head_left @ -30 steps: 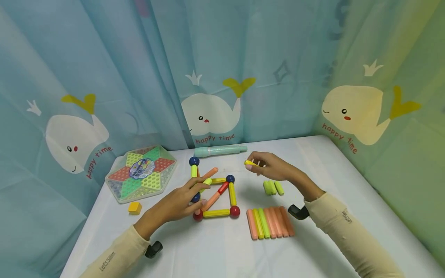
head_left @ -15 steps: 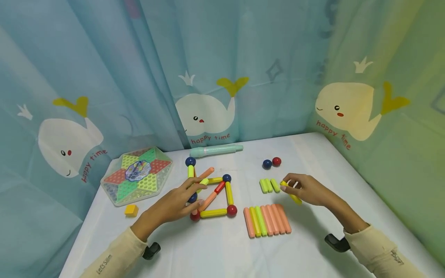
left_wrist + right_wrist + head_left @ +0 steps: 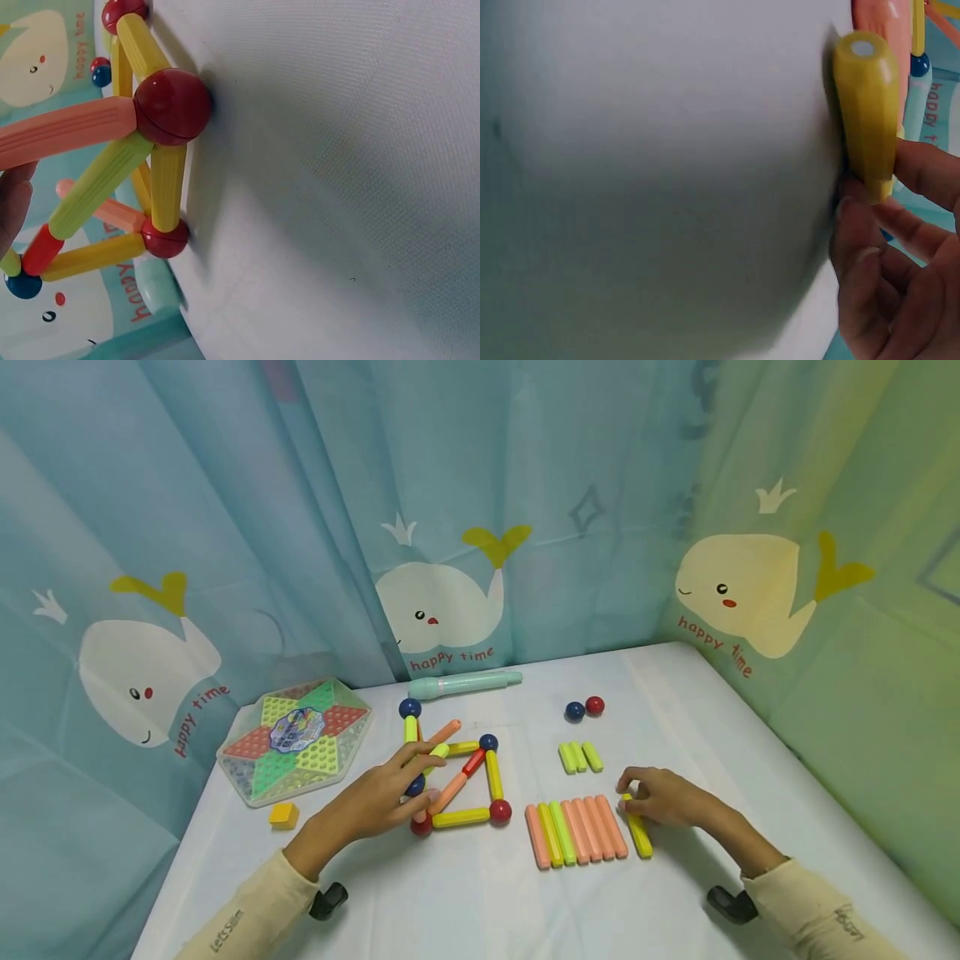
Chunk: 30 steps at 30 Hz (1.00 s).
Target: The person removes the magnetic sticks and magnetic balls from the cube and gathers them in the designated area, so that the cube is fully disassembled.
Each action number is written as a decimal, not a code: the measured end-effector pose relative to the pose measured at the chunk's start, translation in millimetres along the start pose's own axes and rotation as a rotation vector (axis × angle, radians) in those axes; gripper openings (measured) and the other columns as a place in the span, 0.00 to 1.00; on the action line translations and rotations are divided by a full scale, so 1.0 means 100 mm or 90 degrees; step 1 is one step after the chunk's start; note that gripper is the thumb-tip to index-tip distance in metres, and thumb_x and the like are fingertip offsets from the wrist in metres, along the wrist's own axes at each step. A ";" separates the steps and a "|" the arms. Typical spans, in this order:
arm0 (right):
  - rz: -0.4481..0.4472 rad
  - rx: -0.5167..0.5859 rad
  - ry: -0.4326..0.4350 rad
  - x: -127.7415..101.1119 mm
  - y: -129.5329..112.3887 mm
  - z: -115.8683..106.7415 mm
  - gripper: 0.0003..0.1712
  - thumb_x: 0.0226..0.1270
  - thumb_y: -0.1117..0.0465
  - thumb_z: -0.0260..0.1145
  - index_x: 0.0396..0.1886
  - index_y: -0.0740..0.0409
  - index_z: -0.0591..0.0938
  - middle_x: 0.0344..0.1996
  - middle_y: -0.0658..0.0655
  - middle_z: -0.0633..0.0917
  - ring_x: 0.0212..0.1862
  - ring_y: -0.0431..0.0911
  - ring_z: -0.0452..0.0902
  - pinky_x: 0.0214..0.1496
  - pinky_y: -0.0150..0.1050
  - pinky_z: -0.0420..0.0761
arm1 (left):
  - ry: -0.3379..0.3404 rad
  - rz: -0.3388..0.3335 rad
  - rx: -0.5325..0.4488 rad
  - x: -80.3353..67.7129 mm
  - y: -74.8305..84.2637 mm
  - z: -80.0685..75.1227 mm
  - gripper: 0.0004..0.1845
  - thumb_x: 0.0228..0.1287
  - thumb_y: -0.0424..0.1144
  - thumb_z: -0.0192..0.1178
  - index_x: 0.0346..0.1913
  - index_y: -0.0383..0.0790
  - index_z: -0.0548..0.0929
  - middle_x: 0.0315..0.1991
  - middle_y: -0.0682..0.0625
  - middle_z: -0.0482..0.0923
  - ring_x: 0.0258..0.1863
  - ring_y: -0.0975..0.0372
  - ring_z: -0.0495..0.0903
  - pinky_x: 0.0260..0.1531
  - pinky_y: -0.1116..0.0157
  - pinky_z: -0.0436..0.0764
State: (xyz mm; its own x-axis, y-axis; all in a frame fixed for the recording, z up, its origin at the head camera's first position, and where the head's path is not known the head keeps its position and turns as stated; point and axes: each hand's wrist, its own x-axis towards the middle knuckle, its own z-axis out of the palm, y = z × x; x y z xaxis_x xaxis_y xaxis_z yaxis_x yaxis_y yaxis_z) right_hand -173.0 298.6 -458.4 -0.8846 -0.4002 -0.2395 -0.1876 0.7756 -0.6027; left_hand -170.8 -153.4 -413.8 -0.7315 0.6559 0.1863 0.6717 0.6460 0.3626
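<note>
A frame of magnetic rods and balls (image 3: 461,818) stands left of the table's middle, with yellow, salmon, lime and red rods joined by red and blue balls. My left hand (image 3: 382,793) reaches over its left side and holds it by the upper rods. Fingertips meet a salmon rod (image 3: 67,131) in the left wrist view; the palm is out of sight there. My right hand (image 3: 663,797) pinches the far end of a yellow magnetic rod (image 3: 640,837). That rod (image 3: 866,105) lies low over the white cloth, right of a row of rods (image 3: 576,833).
Three short lime rods (image 3: 580,757) lie behind the row. Further back are a loose blue ball (image 3: 574,712) and red ball (image 3: 595,705). A mint-green tube (image 3: 465,684) lies at the back. Left are a star-patterned game box (image 3: 296,739) and yellow block (image 3: 283,815).
My right hand has carried the yellow rod right and toward me, down to the row's right end. The loose balls came into view behind it. My left hand stays on the frame.
</note>
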 end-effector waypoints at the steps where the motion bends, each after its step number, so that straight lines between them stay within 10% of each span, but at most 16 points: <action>1: -0.002 -0.005 0.007 0.01 0.00 0.01 0.12 0.68 0.58 0.67 0.46 0.59 0.80 0.21 0.49 0.78 0.24 0.41 0.70 0.25 0.33 0.69 | 0.000 0.000 0.000 0.00 0.00 0.00 0.23 0.74 0.52 0.57 0.67 0.49 0.74 0.71 0.47 0.66 0.39 0.63 0.81 0.44 0.63 0.84; 18: -0.065 0.026 0.032 0.03 -0.12 -0.11 0.16 0.73 0.58 0.64 0.52 0.64 0.78 0.32 0.54 0.86 0.25 0.43 0.77 0.27 0.34 0.78 | 0.031 0.031 0.021 0.00 -0.03 0.05 0.23 0.72 0.47 0.62 0.66 0.47 0.75 0.68 0.46 0.68 0.39 0.63 0.81 0.40 0.65 0.84; 30: -0.179 0.048 -0.026 0.56 -1.19 -0.04 0.22 0.74 0.52 0.64 0.61 0.57 0.76 0.47 0.57 0.86 0.39 0.50 0.84 0.41 0.35 0.84 | 0.007 -0.022 -0.024 -0.01 -0.01 0.02 0.32 0.74 0.56 0.56 0.75 0.50 0.64 0.73 0.47 0.64 0.55 0.54 0.81 0.55 0.53 0.82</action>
State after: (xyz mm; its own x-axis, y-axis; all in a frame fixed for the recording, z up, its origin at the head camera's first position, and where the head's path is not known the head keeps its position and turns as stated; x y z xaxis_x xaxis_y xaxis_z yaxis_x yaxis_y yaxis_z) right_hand -202.1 185.9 -397.6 -0.7842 -0.6147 -0.0848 -0.3889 0.5934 -0.7047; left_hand -170.2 -154.0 -416.2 -0.7555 0.6289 0.1836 0.6415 0.6531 0.4025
